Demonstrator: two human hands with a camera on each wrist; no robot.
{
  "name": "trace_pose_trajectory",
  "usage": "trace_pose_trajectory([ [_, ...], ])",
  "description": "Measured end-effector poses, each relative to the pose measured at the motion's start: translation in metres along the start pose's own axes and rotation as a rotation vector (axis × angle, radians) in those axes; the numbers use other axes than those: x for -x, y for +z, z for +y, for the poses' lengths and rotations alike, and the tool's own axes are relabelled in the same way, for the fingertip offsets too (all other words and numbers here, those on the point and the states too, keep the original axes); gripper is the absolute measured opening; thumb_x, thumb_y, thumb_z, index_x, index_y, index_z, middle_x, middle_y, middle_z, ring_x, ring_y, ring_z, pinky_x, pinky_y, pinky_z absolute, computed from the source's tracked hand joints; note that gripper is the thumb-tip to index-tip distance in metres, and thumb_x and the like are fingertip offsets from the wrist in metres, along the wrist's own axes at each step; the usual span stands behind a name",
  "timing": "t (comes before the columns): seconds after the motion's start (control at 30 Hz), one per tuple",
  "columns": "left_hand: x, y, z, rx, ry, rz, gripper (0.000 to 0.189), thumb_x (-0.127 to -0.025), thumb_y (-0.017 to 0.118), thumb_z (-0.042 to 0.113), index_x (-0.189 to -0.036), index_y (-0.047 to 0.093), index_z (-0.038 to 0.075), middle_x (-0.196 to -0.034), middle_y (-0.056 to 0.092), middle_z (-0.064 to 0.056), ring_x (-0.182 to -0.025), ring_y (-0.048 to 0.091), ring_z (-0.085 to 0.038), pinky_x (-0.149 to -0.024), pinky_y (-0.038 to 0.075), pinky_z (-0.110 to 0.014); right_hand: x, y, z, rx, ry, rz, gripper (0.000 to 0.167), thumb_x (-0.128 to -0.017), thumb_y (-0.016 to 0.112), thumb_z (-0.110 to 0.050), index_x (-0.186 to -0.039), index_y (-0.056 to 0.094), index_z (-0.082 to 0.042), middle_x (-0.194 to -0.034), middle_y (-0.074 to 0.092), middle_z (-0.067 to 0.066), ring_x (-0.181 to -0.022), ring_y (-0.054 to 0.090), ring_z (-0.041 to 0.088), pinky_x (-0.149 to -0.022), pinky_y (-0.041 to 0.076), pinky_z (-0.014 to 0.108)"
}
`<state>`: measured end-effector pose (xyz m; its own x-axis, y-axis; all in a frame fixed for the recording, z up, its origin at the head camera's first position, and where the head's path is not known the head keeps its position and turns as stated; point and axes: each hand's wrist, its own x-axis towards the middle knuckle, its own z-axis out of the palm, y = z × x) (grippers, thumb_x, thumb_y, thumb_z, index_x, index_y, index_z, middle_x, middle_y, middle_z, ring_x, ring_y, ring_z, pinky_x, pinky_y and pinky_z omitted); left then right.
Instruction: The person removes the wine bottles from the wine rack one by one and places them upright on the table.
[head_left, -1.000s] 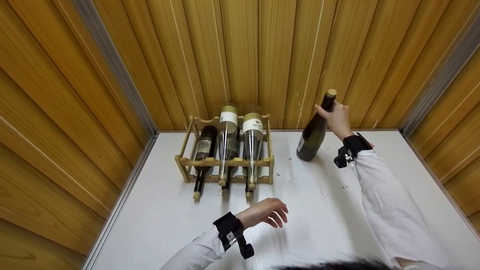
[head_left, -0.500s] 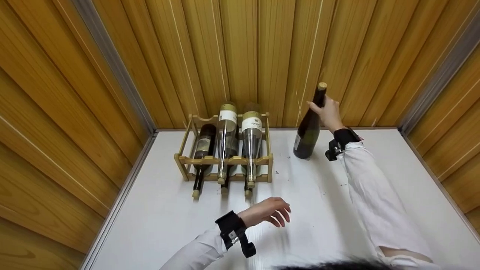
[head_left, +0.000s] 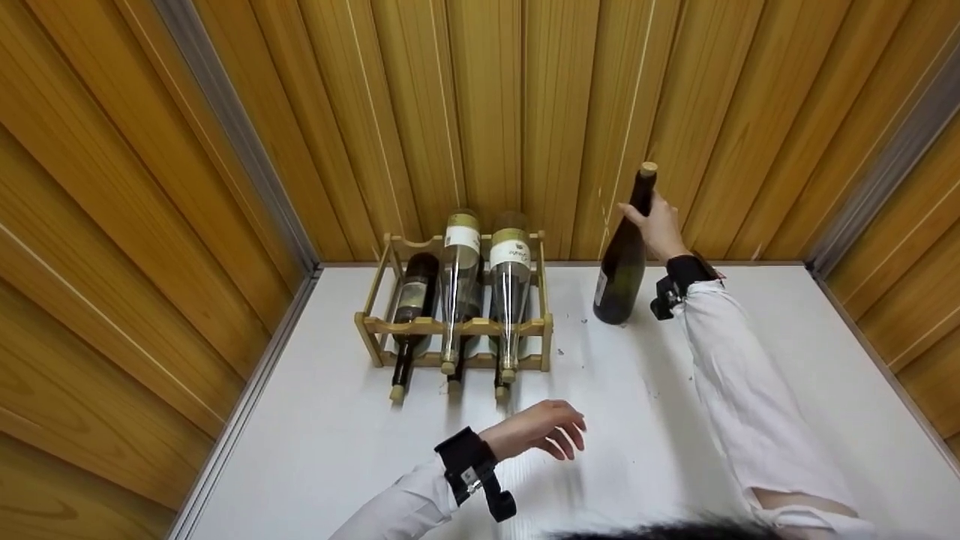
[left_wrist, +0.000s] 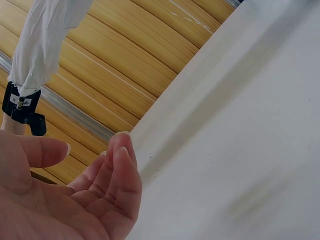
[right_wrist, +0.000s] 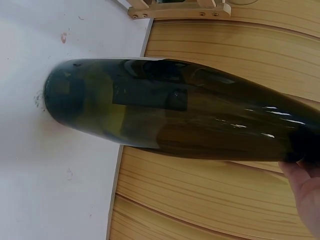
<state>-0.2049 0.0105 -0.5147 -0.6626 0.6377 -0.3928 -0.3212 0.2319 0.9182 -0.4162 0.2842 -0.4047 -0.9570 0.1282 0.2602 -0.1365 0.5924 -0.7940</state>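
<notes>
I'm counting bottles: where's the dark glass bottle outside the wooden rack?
In the head view, the dark glass bottle is right of the rack, gripped by the right hand.

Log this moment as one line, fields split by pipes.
right hand grips dark bottle by neck | left hand holds nothing, above white table | wooden rack holds five corked bottles
</notes>
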Motion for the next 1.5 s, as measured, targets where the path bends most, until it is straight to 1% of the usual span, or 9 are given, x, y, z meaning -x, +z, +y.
trace_pose_trajectory([
  [0.43, -0.002, 0.003, 0.003, -0.010, 0.006, -0.009, 0.016, -0.109, 0.053, 0.021, -0.104, 0.065, 0.010, -0.081, 0.067, 0.003, -0.067, 0.063, -0.005, -0.066, 0.053, -0.019, -0.004, -0.007, -0.001, 0.030, 0.021, -0.023, 0.056, -0.114, 0.061, -0.026, -0.149, 0.047, 0.015, -0.153, 0.056, 0.043, -0.146, 0.054, 0.057, -0.125, 0.041, 0.062],
  [0.67, -0.002, 0.000, 0.003, -0.008, 0.019, -0.002, 0.017, -0.110, 0.053, 0.020, -0.104, 0.065, 0.010, -0.081, 0.067, 0.003, -0.067, 0.064, -0.005, -0.066, 0.053, -0.019, -0.002, -0.016, 0.000, -0.026, 0.046, -0.084, 0.086, -0.114, 0.060, -0.033, -0.169, 0.013, 0.013, -0.173, 0.028, 0.041, -0.164, 0.030, 0.054, -0.136, 0.026, 0.059],
  [0.77, -0.003, -0.002, 0.003, -0.009, 0.020, 0.003, 0.018, -0.110, 0.053, 0.020, -0.104, 0.065, 0.009, -0.080, 0.067, 0.003, -0.067, 0.064, -0.005, -0.066, 0.054, -0.019, -0.002, -0.025, -0.001, -0.091, 0.040, -0.035, 0.091, -0.114, 0.059, -0.034, -0.171, 0.002, 0.011, -0.180, 0.013, 0.038, -0.170, 0.016, 0.049, -0.140, 0.016, 0.056],
  [0.87, -0.003, -0.003, 0.004, -0.010, 0.016, 0.007, 0.017, -0.110, 0.053, 0.019, -0.103, 0.065, 0.010, -0.080, 0.067, 0.003, -0.067, 0.064, -0.005, -0.066, 0.054, -0.019, -0.002, -0.036, -0.009, -0.146, 0.002, 0.067, 0.091, -0.113, 0.062, -0.032, -0.172, 0.004, 0.008, -0.181, 0.013, 0.035, -0.172, 0.014, 0.044, -0.142, 0.012, 0.053],
  [1.0, -0.003, -0.003, 0.007, -0.016, 0.015, 0.011, 0.016, -0.110, 0.053, 0.019, -0.102, 0.064, 0.011, -0.081, 0.067, 0.004, -0.068, 0.064, -0.005, -0.067, 0.054, -0.019, 0.003, -0.049, -0.025, -0.185, -0.094, 0.154, 0.090, -0.109, 0.067, -0.028, -0.171, 0.011, 0.007, -0.181, 0.017, 0.032, -0.172, 0.017, 0.042, -0.142, 0.012, 0.052],
  [1.2, -0.003, -0.006, 0.014, -0.021, 0.038, 0.036, 0.017, -0.110, 0.053, 0.020, -0.106, 0.065, 0.009, -0.083, 0.067, 0.004, -0.069, 0.064, -0.006, -0.069, 0.054, -0.019, 0.019, -0.055, -0.044, -0.155, -0.272, 0.153, 0.085, -0.105, 0.069, -0.027, -0.169, 0.025, 0.007, -0.176, 0.031, 0.029, -0.167, 0.027, 0.042, -0.140, 0.019, 0.056],
  [1.33, -0.001, -0.014, 0.027, -0.032, 0.100, 0.074, 0.022, -0.111, 0.052, 0.017, -0.113, 0.066, 0.002, -0.085, 0.066, 0.005, -0.070, 0.064, -0.005, -0.069, 0.054, -0.019, 0.042, -0.048, -0.051, -0.095, -0.443, 0.144, 0.071, -0.104, 0.070, -0.020, -0.160, 0.040, 0.012, -0.165, 0.046, 0.033, -0.157, 0.039, 0.048, -0.134, 0.031, 0.058],
  [1.43, 0.003, -0.026, 0.043, -0.067, 0.178, 0.111, 0.024, -0.112, 0.051, 0.014, -0.118, 0.065, -0.005, -0.086, 0.065, 0.005, -0.070, 0.063, -0.004, -0.069, 0.054, -0.018, 0.065, -0.040, -0.051, -0.030, -0.613, 0.112, 0.064, -0.104, 0.072, -0.017, -0.154, 0.046, 0.014, -0.157, 0.052, 0.036, -0.150, 0.046, 0.049, -0.132, 0.035, 0.046],
  [1.5, 0.008, -0.036, 0.056, -0.105, 0.231, 0.143, 0.024, -0.113, 0.052, 0.012, -0.119, 0.064, -0.008, -0.087, 0.067, 0.003, -0.070, 0.062, -0.004, -0.068, 0.054, -0.017, 0.080, -0.033, -0.049, 0.016, -0.749, 0.084, 0.061, -0.103, 0.075, -0.016, -0.150, 0.049, 0.015, -0.151, 0.056, 0.037, -0.149, 0.051, 0.042, -0.132, 0.034, 0.034],
])
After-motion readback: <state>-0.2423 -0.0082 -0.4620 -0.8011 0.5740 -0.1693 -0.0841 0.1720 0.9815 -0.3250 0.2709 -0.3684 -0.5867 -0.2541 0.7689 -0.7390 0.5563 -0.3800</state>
